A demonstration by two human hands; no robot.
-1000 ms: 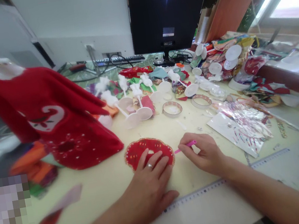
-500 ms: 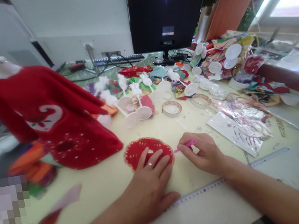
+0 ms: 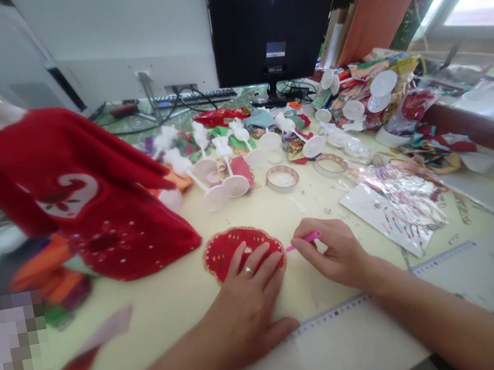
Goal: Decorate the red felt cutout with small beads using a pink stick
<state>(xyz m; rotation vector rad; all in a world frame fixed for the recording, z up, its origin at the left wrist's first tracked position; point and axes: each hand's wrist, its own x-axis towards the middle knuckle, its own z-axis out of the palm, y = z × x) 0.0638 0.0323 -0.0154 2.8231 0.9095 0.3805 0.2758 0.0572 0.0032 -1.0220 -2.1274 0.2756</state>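
My left hand (image 3: 252, 299) lies flat with fingers spread, its fingertips on a red fabric piece (image 3: 225, 254) edged with gold trim and small gold marks. A ring shows on one finger. The fabric's lower right part is covered by the hand. To the right, my right hand (image 3: 333, 253) pinches a thin pink stick-like tool (image 3: 307, 239), whose narrow tip points left at the fabric's right edge. Whether the tip touches the trim I cannot tell. Below both hands runs a ruler strip (image 3: 336, 312) on the table.
A doll-like mannequin in a red dress (image 3: 105, 223) stands at the left. Behind are several small white busts on stands (image 3: 222, 148), two tape rolls (image 3: 282, 179), and a monitor (image 3: 267, 28). Beads in clear packets (image 3: 398, 203) and a fabric heap (image 3: 368, 87) lie to the right.
The whole view has shifted slightly. Both hands, the red fabric piece and the pink tool keep almost the same places relative to each other.
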